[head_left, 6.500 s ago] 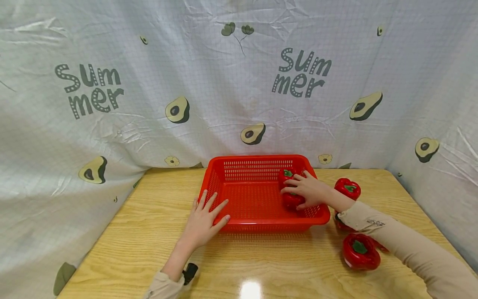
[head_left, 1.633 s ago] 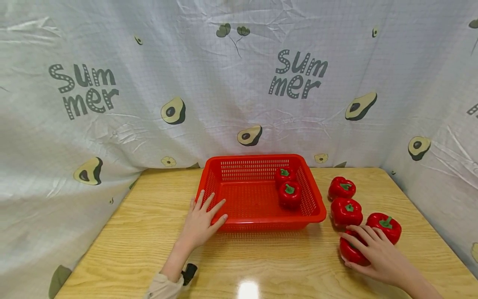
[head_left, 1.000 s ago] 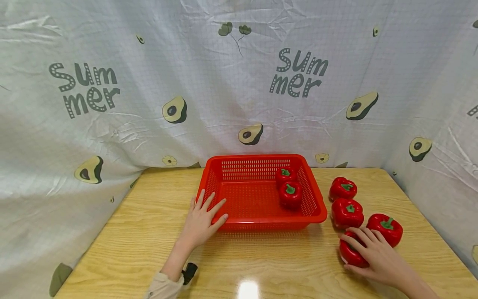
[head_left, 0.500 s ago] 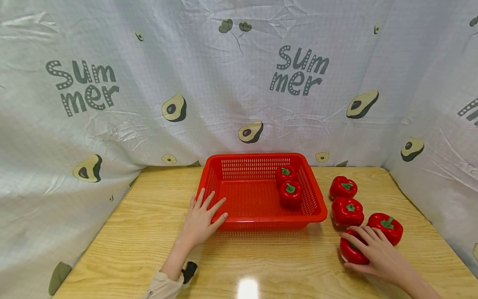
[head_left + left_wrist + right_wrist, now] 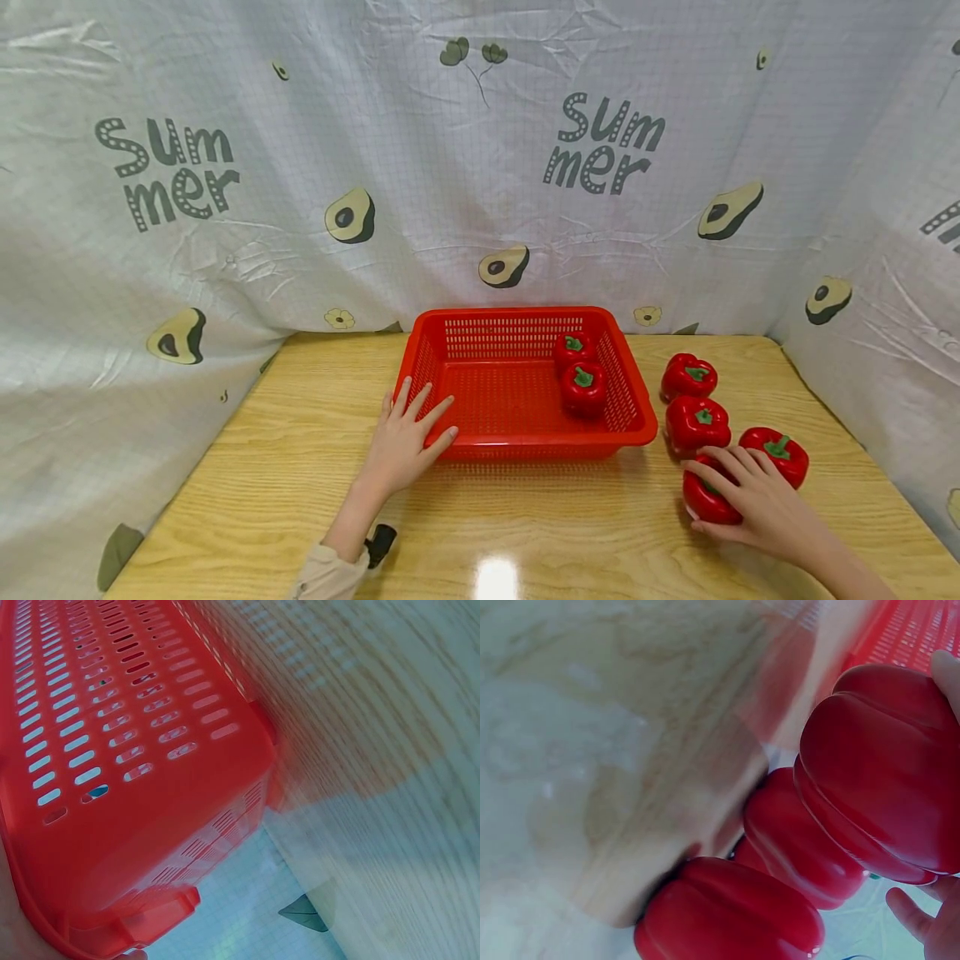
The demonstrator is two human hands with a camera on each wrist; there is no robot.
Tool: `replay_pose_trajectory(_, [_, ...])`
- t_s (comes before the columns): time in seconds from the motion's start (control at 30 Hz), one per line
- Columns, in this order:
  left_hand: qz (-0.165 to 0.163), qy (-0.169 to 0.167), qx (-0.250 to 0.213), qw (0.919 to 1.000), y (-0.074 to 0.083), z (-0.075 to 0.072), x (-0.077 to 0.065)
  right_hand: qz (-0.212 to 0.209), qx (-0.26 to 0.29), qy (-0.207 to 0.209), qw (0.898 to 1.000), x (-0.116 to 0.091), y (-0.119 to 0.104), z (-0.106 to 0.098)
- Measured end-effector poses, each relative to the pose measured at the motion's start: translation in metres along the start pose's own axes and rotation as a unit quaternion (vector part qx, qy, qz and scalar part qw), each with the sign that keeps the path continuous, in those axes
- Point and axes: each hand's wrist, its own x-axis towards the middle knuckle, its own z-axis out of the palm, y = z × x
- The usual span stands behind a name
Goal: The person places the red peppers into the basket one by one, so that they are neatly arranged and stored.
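Observation:
At the front of the group on the table's right, my right hand [image 5: 757, 500] grips a red bell pepper [image 5: 705, 498] from above, fingers over its top. The right wrist view shows this bell pepper [image 5: 885, 765] close up, apparently just off the tabletop, with fingertips at two sides. My left hand [image 5: 401, 442] rests on the near left corner of the red plastic basket [image 5: 525, 443], fingers spread and nearly straight. Two bell peppers, a nearer one [image 5: 583, 390] and a farther one [image 5: 573, 350], stand at the basket's right end.
Right of the basket are three more bell peppers: a back one [image 5: 688, 377], a middle one [image 5: 697, 423] and a right one [image 5: 776, 454] beside my right hand. The wooden table [image 5: 247, 475] ends against a printed curtain [image 5: 420, 167].
My right hand has gone from the bell peppers in the basket to the front one on the table. It has since risen slightly with that pepper. My left hand stays put.

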Motion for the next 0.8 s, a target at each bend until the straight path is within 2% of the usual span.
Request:
replay_pose_trajectory(0.43, [-0.002,-0.002,-0.009,1.0000,0.000,0.000,0.000,-0.034,-0.005,0.019,0.999,0.013,0.004,-0.011])
replay_pose_trajectory(0.8, [-0.004,-0.006,-0.008,0.9999,0.000,0.000,0.000,-0.071,-0.014,0.036,0.997,0.040,0.005,-0.027])
